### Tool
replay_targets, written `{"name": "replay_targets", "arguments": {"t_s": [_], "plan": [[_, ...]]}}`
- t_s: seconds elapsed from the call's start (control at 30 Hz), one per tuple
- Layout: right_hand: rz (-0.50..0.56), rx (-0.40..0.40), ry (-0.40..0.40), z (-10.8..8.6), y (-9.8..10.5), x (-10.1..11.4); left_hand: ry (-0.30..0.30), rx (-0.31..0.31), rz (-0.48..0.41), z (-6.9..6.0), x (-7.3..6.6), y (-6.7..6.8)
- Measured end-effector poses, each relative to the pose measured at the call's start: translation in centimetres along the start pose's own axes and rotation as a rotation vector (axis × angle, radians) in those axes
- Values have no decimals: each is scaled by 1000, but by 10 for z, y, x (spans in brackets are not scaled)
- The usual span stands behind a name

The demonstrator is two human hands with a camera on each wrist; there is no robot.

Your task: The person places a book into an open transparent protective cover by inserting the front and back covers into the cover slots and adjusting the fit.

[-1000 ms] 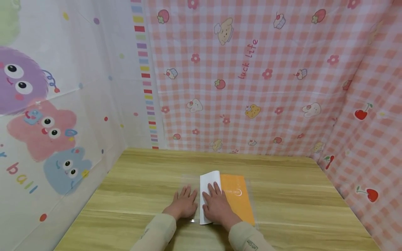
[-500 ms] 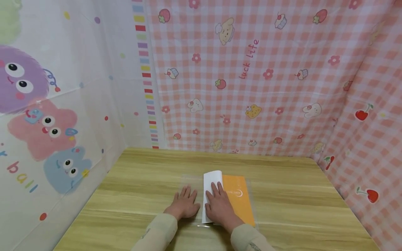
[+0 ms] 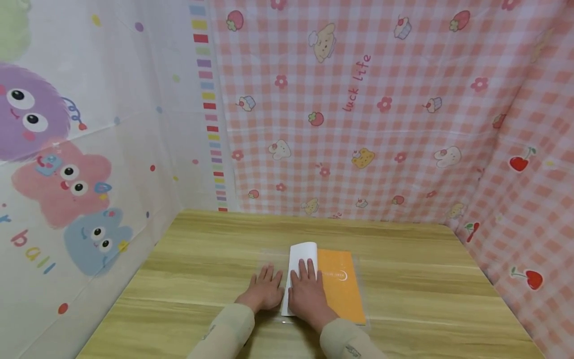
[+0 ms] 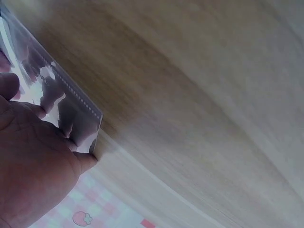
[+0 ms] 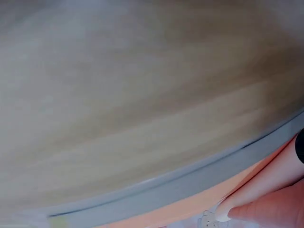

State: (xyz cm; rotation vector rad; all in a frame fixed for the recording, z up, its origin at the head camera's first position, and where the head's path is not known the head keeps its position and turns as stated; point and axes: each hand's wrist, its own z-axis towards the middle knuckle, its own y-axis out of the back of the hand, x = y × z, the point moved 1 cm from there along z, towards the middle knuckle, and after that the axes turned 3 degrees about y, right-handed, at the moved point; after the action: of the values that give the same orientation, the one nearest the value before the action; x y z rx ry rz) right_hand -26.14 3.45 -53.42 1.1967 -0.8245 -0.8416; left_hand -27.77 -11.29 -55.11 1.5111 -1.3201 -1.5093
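A booklet with an orange cover [image 3: 343,291] lies on a larger clear plastic sheet [image 4: 78,102]. Its white leaf [image 3: 301,253] is bent over to the left. My right hand [image 3: 308,296] lies on this leaf with fingers extended, hiding much of it. Beside it, my left hand [image 3: 264,290] is spread on the left part of the clear sheet, fingers straight. In the left wrist view the sheet reflects light and shows a dotted seam along its edge. A grey-looking border of the sheet [image 5: 190,184] runs outside the orange cover in the right wrist view.
The wood-grain table [image 3: 202,259] surrounds the booklet. A pink checked cloth [image 3: 341,129] hangs behind it and continues on the right. On the left hangs a white cloth [image 3: 134,124] with cartoon figures.
The right hand and the white leaf first shift slightly right, then back left, with the leaf's lower edge now nearer the left hand. The left hand stays nearly in place.
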Motion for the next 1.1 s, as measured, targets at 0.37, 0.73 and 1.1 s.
{"name": "replay_targets", "arguments": {"t_s": [0.37,0.73,1.1], "plan": [[-8,78,-12,0,6,5,30,-20,47,-2,-4,-1],[25,-28,40,-11,12,-10,39,-141,98,-16,-28,19],[51,-16,109,-12,17,-24,117,-211,63,-4,-35,15]]}}
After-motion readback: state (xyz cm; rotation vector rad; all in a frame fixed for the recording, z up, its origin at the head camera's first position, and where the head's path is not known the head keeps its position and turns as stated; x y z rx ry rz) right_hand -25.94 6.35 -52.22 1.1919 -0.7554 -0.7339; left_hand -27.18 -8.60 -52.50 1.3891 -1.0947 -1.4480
